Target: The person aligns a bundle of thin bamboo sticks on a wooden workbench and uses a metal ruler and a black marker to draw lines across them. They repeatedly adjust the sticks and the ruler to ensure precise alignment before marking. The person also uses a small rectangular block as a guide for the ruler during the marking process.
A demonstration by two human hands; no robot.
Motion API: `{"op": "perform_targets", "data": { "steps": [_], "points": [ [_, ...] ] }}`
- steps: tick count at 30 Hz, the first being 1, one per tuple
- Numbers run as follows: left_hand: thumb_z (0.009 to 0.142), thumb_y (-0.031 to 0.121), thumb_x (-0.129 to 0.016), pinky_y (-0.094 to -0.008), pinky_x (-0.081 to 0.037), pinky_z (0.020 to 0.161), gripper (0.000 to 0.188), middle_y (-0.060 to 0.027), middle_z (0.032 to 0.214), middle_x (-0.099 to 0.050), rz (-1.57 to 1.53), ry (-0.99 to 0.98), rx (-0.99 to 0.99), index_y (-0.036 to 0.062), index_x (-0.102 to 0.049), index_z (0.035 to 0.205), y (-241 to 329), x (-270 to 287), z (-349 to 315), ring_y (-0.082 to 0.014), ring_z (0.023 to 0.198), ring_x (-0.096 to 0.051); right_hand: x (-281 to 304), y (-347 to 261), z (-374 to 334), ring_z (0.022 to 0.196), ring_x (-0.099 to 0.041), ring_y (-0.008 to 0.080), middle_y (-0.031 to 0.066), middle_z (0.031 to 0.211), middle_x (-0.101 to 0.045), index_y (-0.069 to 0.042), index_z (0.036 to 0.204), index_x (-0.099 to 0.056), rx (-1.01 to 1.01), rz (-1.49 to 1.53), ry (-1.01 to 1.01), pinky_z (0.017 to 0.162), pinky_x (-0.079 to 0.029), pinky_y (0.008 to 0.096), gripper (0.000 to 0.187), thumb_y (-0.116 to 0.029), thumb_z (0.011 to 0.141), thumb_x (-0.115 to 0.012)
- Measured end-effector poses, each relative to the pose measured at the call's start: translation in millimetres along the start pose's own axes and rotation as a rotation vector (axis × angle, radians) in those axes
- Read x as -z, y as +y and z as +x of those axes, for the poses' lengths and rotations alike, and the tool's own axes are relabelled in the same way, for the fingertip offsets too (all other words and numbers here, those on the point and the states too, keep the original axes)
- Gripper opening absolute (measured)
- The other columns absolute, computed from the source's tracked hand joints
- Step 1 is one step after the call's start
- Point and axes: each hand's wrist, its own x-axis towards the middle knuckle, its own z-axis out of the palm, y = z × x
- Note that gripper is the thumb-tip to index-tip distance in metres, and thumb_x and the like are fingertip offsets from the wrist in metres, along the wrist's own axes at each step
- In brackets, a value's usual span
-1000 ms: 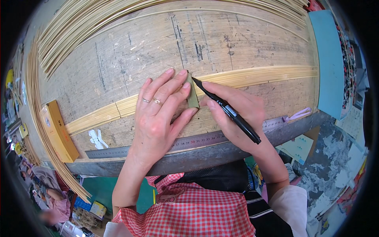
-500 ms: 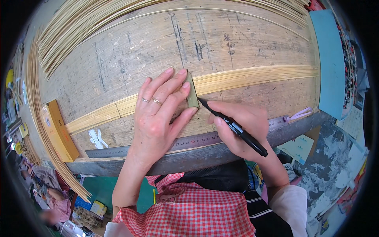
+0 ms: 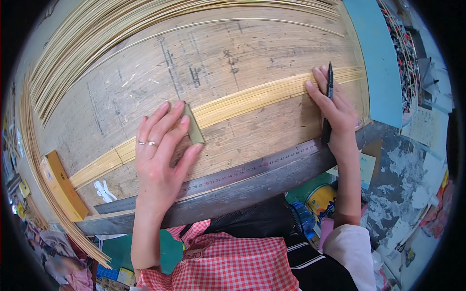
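Observation:
Fingers and thumb of my left hand (image 3: 162,150) span a short flat greenish strip (image 3: 193,127), holding it down across a row of thin bamboo strips (image 3: 257,97) laid side by side. Two rings show on this hand. At the row's right part, my right hand (image 3: 340,114) has its fingertips on the strips. A black marker pen (image 3: 330,80) is tucked in that hand, its tip pointing away from me. Dark lines cross the bamboo left of my left hand. A long steel ruler (image 3: 252,170) lies along the table's near edge.
More bamboo strips (image 3: 87,53) are heaped at the far left, and a long bundle (image 3: 31,140) hangs over the left edge. A yellow box (image 3: 63,186) and a white scrap (image 3: 104,190) lie near left. A light-blue panel (image 3: 378,58) borders the wooden tabletop (image 3: 272,53) at right.
My right hand has moved right and away from the greenish strip to the right part of the bamboo, turning the marker upright in its grip. My left hand stays on the greenish strip; the view has shifted.

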Motion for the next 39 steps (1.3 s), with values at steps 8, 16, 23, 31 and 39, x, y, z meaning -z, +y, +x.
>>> {"op": "perform_targets", "data": {
  "steps": [8, 16, 23, 31, 39],
  "points": [
    [0.079, 0.012, -0.081, -0.0574, -0.033, 0.117, 0.043, -0.0099, 0.14, -0.062, 0.167, -0.078, -0.077, 0.0057, -0.068, 0.12, 28.7, -9.0, 24.7, -0.0337, 0.138, -0.051, 9.6, 6.4, -1.8, 0.14, -0.049, 0.0377, 0.0208, 0.144, -0.057, -0.003, 0.135, -0.062, 0.097, -0.037, -0.109, 0.112, -0.045, 0.047, 0.047, -0.001, 0.088, -0.057],
    [0.079, 0.011, -0.081, -0.0544, -0.044, 0.108, 0.04, -0.0127, 0.136, -0.061, -0.05, -0.059, -0.237, 0.0006, -0.065, 0.115, 70.2, -64.5, 81.5, -0.0343, 0.129, -0.057, 8.6, 9.7, 0.1, 0.139, -0.049, 0.0399, 0.0226, 0.141, -0.058, 0.0, 0.135, -0.06, 0.136, 0.004, -0.104, 0.112, -0.044, 0.0474, 0.049, -0.002, 0.086, -0.057],
    [0.078, 0.009, -0.082, -0.0535, -0.044, 0.111, 0.042, -0.0138, 0.135, -0.061, -0.056, -0.048, -0.203, 0.0014, -0.065, 0.116, 76.9, -72.1, 73.4, -0.0343, 0.13, -0.058, 4.8, 11.6, -2.9, 0.138, -0.049, 0.0401, 0.0233, 0.141, -0.057, 0.002, 0.134, -0.059, 0.155, 0.014, -0.064, 0.112, -0.044, 0.0468, 0.049, -0.003, 0.085, -0.057],
    [0.079, 0.009, -0.082, -0.0521, -0.044, 0.112, 0.043, -0.0143, 0.136, -0.062, -0.05, -0.073, -0.188, 0.0007, -0.065, 0.118, 75.1, -68.2, 69.7, -0.0352, 0.132, -0.056, 5.3, 13.6, -2.4, 0.138, -0.049, 0.0396, 0.0238, 0.141, -0.057, 0.002, 0.134, -0.06, 0.168, -0.014, -0.07, 0.111, -0.045, 0.0469, 0.049, -0.004, 0.085, -0.058],
    [0.08, 0.009, -0.079, -0.0512, -0.048, 0.108, 0.042, -0.0182, 0.138, -0.06, -0.058, -0.081, -0.246, -0.003, -0.064, 0.118, 69.7, -65.4, 64.9, -0.036, 0.132, -0.056, 6.1, 12.0, -1.8, 0.139, -0.049, 0.0382, 0.0212, 0.144, -0.056, 0.001, 0.134, -0.059, 0.159, -0.036, -0.083, 0.111, -0.045, 0.047, 0.049, -0.006, 0.086, -0.058]
  ]
}}
